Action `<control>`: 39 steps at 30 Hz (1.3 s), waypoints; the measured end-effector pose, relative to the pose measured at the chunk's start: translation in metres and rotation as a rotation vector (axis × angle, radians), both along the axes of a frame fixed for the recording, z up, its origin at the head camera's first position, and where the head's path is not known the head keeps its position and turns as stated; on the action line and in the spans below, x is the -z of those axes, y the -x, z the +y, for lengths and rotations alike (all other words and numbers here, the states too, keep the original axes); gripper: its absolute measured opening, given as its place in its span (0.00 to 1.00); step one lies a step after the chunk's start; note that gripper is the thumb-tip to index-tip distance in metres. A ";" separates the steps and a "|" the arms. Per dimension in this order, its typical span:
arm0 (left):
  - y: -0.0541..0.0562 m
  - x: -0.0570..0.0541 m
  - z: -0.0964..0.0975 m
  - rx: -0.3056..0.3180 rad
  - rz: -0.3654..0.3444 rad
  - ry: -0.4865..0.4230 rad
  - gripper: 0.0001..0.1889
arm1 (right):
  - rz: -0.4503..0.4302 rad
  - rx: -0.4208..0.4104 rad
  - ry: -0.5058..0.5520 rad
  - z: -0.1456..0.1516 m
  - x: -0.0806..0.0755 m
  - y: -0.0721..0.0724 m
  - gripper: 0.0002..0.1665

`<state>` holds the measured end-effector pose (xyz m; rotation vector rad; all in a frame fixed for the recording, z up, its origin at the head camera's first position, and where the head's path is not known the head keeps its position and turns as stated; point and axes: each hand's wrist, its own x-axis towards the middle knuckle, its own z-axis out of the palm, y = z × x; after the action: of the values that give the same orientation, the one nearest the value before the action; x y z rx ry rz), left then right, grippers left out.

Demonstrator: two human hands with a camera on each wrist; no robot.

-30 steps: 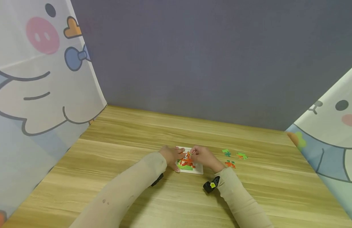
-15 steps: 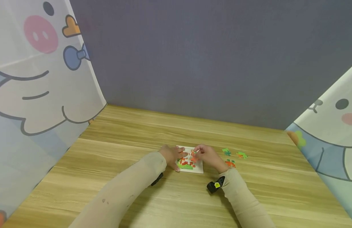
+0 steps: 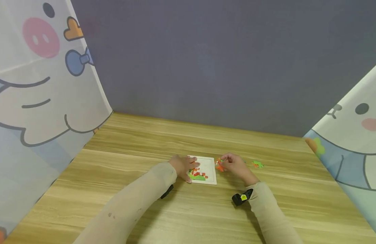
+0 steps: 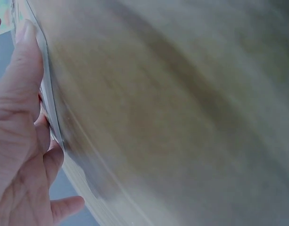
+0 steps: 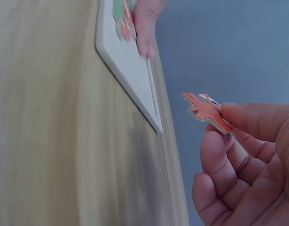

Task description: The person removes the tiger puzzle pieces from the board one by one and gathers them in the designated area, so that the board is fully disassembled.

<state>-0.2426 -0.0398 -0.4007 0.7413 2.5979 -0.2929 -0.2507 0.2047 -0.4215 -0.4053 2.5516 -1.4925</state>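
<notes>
Puzzle board, white and flat, lies on the wood-grained counter just below the centre of the head view. Joined pieces in orange and green fill part of its lower left; the right side shows bare white. The left hand reaches in from the lower left and rests over the board's left edge, fingers spread and fairly straight, covering some of the orange picture. The right hand is just right of the board, thumb and fingertips pinching an orange puzzle piece. In the right wrist view that piece is tilted, held in the air apart from the board, near the middle of the frame. A mostly green loose piece lies on the counter, right of the right hand; a sliver of green beside the knuckles is too covered to make out. Both arms wear beige sleeves, and a black device with a yellow mark sits at the right wrist. A grey wall fills the top of the frame, with cartoon-printed panels at far left and far right.
</notes>
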 end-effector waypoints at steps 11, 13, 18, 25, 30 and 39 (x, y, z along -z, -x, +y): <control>-0.003 -0.001 0.001 0.011 0.039 0.034 0.43 | -0.028 0.064 -0.008 0.031 -0.005 -0.008 0.15; -0.003 -0.001 0.001 0.015 0.045 0.037 0.43 | -0.051 0.074 0.014 0.036 -0.005 -0.008 0.15; -0.004 -0.002 0.001 0.019 0.053 0.039 0.43 | -0.096 0.123 0.068 0.050 -0.004 -0.010 0.18; -0.003 -0.005 0.001 0.019 0.054 0.058 0.43 | -0.082 0.182 0.053 0.067 -0.007 -0.014 0.21; -0.002 -0.006 0.001 0.013 0.046 0.067 0.44 | -0.074 0.212 0.044 0.079 -0.006 -0.016 0.22; -0.001 -0.003 0.001 0.028 0.053 0.067 0.45 | -0.067 0.259 0.014 0.097 -0.004 -0.022 0.23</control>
<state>-0.2418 -0.0388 -0.3973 0.7569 2.6154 -0.4114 -0.2288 0.3017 -0.4170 -0.0246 2.6216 -1.5762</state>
